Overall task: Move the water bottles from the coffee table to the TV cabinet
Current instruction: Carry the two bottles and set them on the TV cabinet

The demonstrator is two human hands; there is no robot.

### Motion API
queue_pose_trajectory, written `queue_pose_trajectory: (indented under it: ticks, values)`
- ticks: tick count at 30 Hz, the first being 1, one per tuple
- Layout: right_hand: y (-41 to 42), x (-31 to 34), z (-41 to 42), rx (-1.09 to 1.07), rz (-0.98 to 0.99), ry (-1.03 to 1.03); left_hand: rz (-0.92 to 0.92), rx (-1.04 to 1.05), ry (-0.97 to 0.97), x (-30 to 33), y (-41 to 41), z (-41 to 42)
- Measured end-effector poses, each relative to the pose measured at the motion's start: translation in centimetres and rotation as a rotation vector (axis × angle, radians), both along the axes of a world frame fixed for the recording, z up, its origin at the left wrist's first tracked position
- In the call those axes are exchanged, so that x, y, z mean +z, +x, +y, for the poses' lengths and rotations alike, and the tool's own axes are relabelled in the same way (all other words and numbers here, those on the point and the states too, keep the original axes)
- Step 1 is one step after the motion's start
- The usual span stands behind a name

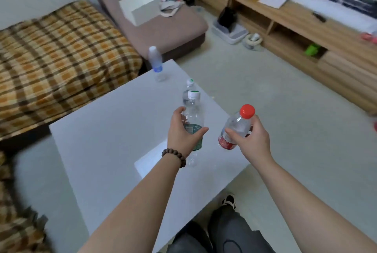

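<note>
My right hand (252, 140) grips a red-capped, red-labelled water bottle (237, 124), tilted and lifted over the right edge of the white coffee table (102, 130). My left hand (183, 132) wraps around the middle of a green-labelled bottle with a white cap (192, 110), which stands upright on the table. Just behind it stands a second bottle with a white and green cap (189, 85). A blue-labelled bottle (156, 63) stands at the table's far corner. The wooden TV cabinet (295, 14) runs along the upper right.
A white sheet of paper (151, 159) lies on the table under my left wrist. A plaid-covered sofa (61, 49) is on the left, and a brown chaise (163, 26) with a white box is behind. A litter tray (229, 30) sits on the floor by the cabinet. My legs (224, 232) are below.
</note>
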State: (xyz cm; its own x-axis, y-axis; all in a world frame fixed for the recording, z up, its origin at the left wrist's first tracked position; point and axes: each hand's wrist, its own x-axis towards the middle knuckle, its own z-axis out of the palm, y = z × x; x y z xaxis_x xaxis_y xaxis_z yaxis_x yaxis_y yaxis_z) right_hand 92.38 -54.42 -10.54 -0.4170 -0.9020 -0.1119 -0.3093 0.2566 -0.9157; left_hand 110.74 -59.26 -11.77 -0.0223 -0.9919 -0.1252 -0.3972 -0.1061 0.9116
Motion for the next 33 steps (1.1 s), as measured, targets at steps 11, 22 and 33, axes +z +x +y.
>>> queue_pose_trajectory:
  ticks: [11,22,33]
  values:
    - [-19.0,2.4,7.8,-0.403,0.008,-0.034,0.034,-0.400,-0.091,2.8,-20.9,1.6]
    - [-39.3,2.3,12.7,-0.551,0.015,-0.004,0.005,-0.548,-0.056,2.8,-43.3,3.4]
    - [-56.2,2.8,10.8,-0.660,0.038,-0.028,-0.012,-0.655,-0.097,3.3,-61.1,0.4]
